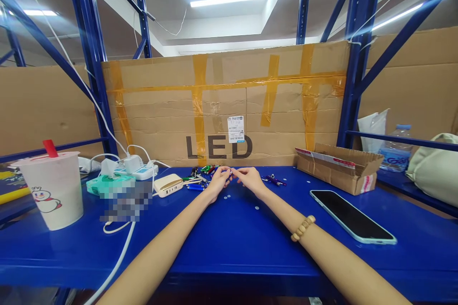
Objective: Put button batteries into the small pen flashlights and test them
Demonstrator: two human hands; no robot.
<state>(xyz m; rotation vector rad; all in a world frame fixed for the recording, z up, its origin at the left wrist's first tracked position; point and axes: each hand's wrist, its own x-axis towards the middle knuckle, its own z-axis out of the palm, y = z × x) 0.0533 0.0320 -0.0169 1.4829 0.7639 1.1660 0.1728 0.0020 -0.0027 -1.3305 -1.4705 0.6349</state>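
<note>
The left hand [217,185] and the right hand [250,181] meet over the blue table [229,243], their fingertips close together. The left fingers are bent inward, with the thumb near them and only a narrow gap showing. The right thumb and forefinger reach toward the left fingertips, nearly closed, while the other right fingers curl under. Something tiny may sit between the fingertips, but it is too small to make out, so I cannot tell whether either hand grips anything.

A loose pile of pens [202,178] lies just beside the left hand, on its outer side, some green, some silver. A bright blue pen [195,187] lies at the pile's near edge. More dark blue pens [276,180] lie on the table to the right of the right hand. Small pale discs [256,208] are scattered on the table nearer the person, below the hands and apart from them.
</note>
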